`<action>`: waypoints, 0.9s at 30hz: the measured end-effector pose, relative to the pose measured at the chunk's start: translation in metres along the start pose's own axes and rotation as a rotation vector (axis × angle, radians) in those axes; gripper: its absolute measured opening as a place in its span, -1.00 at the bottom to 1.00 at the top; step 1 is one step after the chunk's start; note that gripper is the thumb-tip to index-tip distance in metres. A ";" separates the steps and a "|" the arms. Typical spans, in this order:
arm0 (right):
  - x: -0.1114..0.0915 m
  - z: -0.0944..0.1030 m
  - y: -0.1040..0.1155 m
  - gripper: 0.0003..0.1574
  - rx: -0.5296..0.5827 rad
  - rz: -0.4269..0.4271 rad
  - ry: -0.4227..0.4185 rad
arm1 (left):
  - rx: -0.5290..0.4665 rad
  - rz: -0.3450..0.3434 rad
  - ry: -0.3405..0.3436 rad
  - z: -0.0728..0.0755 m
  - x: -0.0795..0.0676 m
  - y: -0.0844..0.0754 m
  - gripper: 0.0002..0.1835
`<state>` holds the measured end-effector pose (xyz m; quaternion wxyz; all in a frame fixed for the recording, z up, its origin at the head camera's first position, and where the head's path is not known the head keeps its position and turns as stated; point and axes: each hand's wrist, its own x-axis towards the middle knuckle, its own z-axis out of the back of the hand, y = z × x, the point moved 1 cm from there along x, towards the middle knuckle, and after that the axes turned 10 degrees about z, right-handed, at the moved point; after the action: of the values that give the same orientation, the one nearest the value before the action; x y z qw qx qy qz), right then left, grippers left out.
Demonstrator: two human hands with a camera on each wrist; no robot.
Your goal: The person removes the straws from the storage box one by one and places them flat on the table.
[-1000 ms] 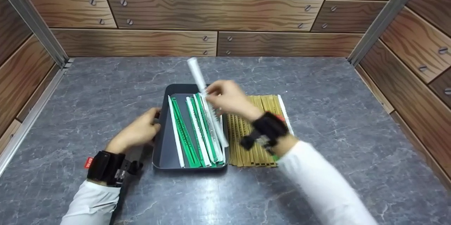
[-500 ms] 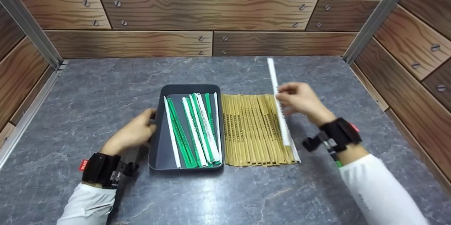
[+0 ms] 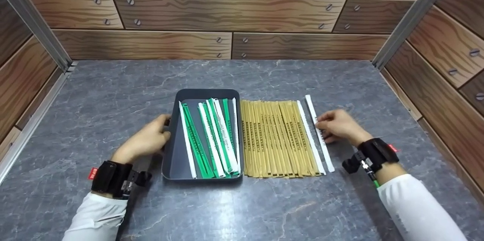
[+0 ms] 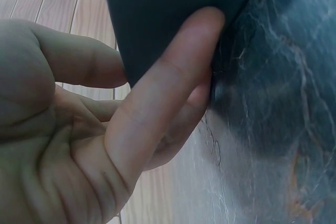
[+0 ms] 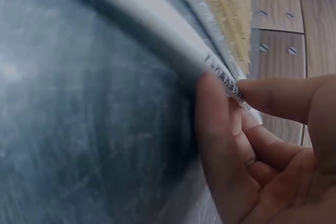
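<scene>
Low over the tabletop point(image 3: 370, 97), the left hand point(image 3: 145, 139) grips a tray point(image 3: 176, 162); the right hand point(image 3: 342, 127) pinches a packet point(image 3: 326, 153).

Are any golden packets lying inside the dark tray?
No, the dark tray holds green and white packets; the golden packets lie beside it.

I see a grey veined table point(image 3: 264, 214). On it, a dark tray point(image 3: 173, 167) touches my left hand point(image 3: 143, 141); just left of my right hand's point(image 3: 342, 125) grip lie gold packets point(image 3: 278, 139) in a row, then a white packet point(image 3: 311, 138) nearest that grip.
</scene>
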<state>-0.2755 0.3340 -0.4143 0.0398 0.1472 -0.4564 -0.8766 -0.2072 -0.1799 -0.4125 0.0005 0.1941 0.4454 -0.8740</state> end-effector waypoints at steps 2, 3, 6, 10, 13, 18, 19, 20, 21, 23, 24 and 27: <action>-0.001 -0.002 0.000 -0.49 -0.021 0.004 -0.009 | -0.002 0.002 0.001 0.000 0.001 -0.001 -0.35; -0.001 -0.002 0.001 -0.50 -0.030 0.007 -0.014 | -0.003 0.002 0.001 0.000 0.001 -0.001 -0.35; -0.003 -0.004 0.003 -0.52 -0.069 0.014 -0.023 | -0.005 -0.004 0.002 0.000 0.001 -0.002 -0.35; -0.004 -0.008 0.005 -0.52 -0.102 0.017 -0.024 | 0.010 -0.011 -0.004 -0.001 0.001 -0.003 -0.35; -0.005 -0.010 0.007 -0.52 -0.106 0.016 -0.022 | 0.010 -0.012 -0.006 -0.001 0.000 -0.003 -0.35; -0.005 -0.014 0.010 -0.48 -0.101 0.007 -0.020 | 0.006 -0.030 -0.014 -0.001 0.001 0.000 -0.36; -0.005 -0.015 0.011 -0.48 -0.100 0.004 -0.020 | 0.008 -0.036 -0.016 -0.001 0.001 0.000 -0.37; -0.005 -0.016 0.012 -0.48 -0.100 0.001 -0.020 | 0.011 -0.041 -0.019 -0.001 0.001 0.001 -0.37; -0.005 -0.016 0.012 -0.48 -0.101 -0.002 -0.020 | 0.014 -0.046 -0.022 -0.002 0.001 0.001 -0.38; -0.005 -0.017 0.013 -0.48 -0.106 -0.006 -0.022 | 0.014 -0.046 -0.027 -0.002 0.001 0.001 -0.38; -0.005 -0.018 0.013 -0.49 -0.108 -0.007 -0.023 | 0.009 -0.039 -0.028 -0.002 0.001 0.001 -0.38; -0.005 -0.018 0.014 -0.50 -0.117 -0.002 -0.028 | 0.005 -0.032 -0.024 -0.001 0.001 0.000 -0.38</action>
<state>-0.2661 0.3126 -0.4118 0.0411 0.1327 -0.4050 -0.9037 -0.2074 -0.1786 -0.4134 -0.0086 0.1765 0.4462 -0.8773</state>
